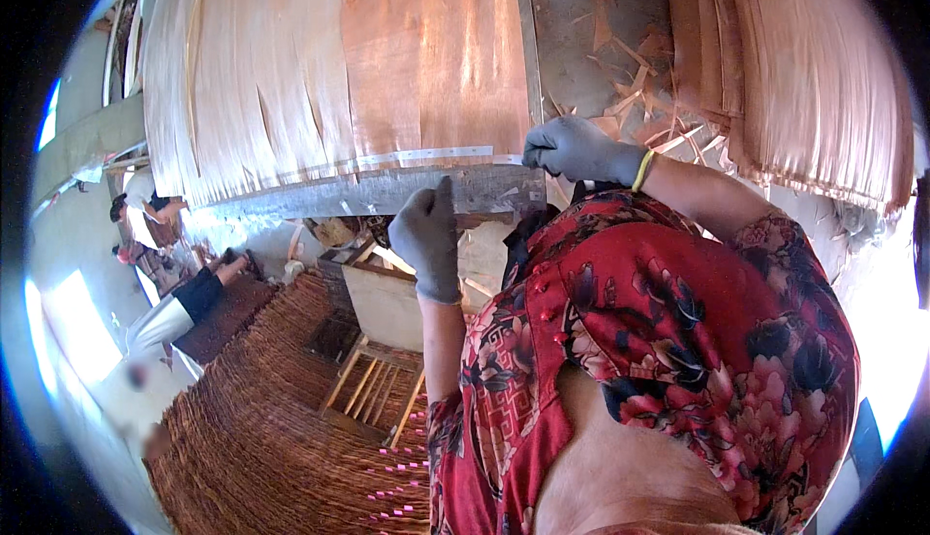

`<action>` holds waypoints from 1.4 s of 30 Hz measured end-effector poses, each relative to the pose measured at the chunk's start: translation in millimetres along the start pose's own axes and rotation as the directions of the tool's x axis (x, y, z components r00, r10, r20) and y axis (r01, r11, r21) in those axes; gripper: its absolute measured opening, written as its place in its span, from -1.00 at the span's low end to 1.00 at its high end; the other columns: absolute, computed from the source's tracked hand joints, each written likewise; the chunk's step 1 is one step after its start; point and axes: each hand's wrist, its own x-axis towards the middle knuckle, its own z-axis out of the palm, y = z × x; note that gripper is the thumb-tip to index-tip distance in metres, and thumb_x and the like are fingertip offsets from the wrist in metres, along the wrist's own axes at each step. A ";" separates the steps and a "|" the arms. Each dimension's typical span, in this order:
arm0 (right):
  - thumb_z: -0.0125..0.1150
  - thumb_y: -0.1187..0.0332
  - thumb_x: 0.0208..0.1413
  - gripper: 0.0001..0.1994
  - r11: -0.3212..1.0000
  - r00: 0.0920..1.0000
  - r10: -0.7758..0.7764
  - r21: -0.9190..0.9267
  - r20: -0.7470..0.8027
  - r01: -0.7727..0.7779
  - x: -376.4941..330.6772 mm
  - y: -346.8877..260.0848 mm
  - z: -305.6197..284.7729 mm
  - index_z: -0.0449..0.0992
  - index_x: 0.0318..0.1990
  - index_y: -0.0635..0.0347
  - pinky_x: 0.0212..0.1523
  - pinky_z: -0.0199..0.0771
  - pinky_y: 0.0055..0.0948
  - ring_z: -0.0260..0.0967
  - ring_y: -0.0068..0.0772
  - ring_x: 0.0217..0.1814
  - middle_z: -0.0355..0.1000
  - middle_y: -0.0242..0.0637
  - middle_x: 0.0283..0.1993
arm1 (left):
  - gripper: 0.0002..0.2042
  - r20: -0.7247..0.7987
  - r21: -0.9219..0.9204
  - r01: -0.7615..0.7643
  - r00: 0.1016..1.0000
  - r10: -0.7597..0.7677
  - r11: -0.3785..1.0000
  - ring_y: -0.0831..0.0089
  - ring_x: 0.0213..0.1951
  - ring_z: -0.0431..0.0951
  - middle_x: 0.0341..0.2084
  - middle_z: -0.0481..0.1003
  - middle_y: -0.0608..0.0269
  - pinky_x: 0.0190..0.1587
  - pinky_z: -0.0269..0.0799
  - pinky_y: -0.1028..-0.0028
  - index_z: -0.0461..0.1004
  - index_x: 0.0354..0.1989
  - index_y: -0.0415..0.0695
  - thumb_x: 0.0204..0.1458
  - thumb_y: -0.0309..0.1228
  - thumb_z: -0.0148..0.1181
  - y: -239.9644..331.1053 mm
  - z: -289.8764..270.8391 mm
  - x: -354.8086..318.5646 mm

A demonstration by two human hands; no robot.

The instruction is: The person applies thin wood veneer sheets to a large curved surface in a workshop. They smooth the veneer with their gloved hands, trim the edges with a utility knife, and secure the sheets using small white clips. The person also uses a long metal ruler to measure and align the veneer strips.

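A large sheet of thin reddish wood veneer [426, 70] lies on the bench, with its near edge towards me. A narrow white strip of tape [426, 155] runs along that edge. My right hand [584, 151], in a grey glove, is closed at the sheet's near right corner. Its fingertips meet the right end of the tape; whatever they pinch is hidden. Just in front of the bench edge, my grey-gloved left hand [426, 236] is raised with one digit pointing up and the others curled. Anything inside that hand is out of sight.
The grey metal bench edge [387, 194] crosses in front of me. Right of the sheet lie broken veneer scraps [630, 89] and another veneer stack [804, 79]. Below left are a wooden slatted frame [373, 394] and a wide brown pile of veneer [262, 419]. Other people [194, 298] are at far left.
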 end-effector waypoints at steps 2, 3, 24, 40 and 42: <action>0.05 0.26 0.01 -0.80 0.987 0.997 -0.072 -0.145 0.000 0.072 13.7 6.6 -1.4 0.52 -0.36 0.19 -0.46 0.38 -0.44 0.40 -0.42 -0.53 0.42 -0.27 -0.57 | -0.80 -0.171 -0.189 -0.229 0.965 0.198 0.955 0.28 -0.60 0.43 -0.64 0.46 0.08 -0.50 0.30 0.33 0.48 -0.33 -0.22 -0.06 -0.35 0.17 -7.0 5.9 -1.6; 0.05 0.25 0.00 -0.78 0.971 0.993 -0.116 -0.212 -0.005 0.112 19.8 10.2 -0.2 0.52 -0.37 0.19 -0.43 0.39 -0.39 0.42 -0.35 -0.51 0.43 -0.23 -0.55 | -0.75 -0.251 -0.251 -0.307 0.937 0.244 0.918 0.21 -0.57 0.42 -0.59 0.48 0.08 -0.47 0.31 0.29 0.47 -0.22 -0.23 -0.08 -0.39 0.17 -10.3 13.3 -2.6; 0.08 0.01 -0.07 -0.60 0.750 0.931 0.159 -0.573 -0.329 -0.330 17.1 -1.2 13.0 0.54 -0.32 0.19 -0.18 0.40 -0.16 0.43 0.01 -0.20 0.46 0.00 -0.27 | -0.40 -0.201 -0.071 -0.706 0.702 0.683 0.704 -0.07 0.22 0.04 0.11 0.12 -0.32 0.20 -0.03 0.10 0.06 0.15 -0.39 -0.10 -0.43 0.06 -13.2 84.5 19.8; 0.07 0.22 -0.15 -0.74 0.552 0.944 0.098 -0.806 0.315 0.212 48.3 -1.1 -36.0 0.53 -0.40 0.21 -0.36 0.39 -0.14 0.43 -0.06 -0.34 0.47 -0.07 -0.39 | -0.32 -0.152 0.095 -0.753 0.636 0.757 0.651 -0.05 0.25 -0.03 0.17 0.11 -0.10 0.25 -0.17 0.06 0.03 0.17 -0.39 -0.05 -0.19 0.08 58.3 109.4 59.0; 0.08 0.23 -0.13 -0.77 0.435 0.929 0.083 -0.852 0.361 0.292 59.1 -1.4 -53.3 0.54 -0.43 0.19 -0.36 0.38 -0.11 0.43 -0.05 -0.37 0.48 -0.10 -0.42 | -0.31 -0.116 0.102 -0.739 0.656 0.746 0.666 -0.06 0.25 -0.04 0.18 0.09 -0.11 0.26 -0.20 0.06 0.04 0.17 -0.40 -0.05 -0.17 0.07 61.8 106.8 58.4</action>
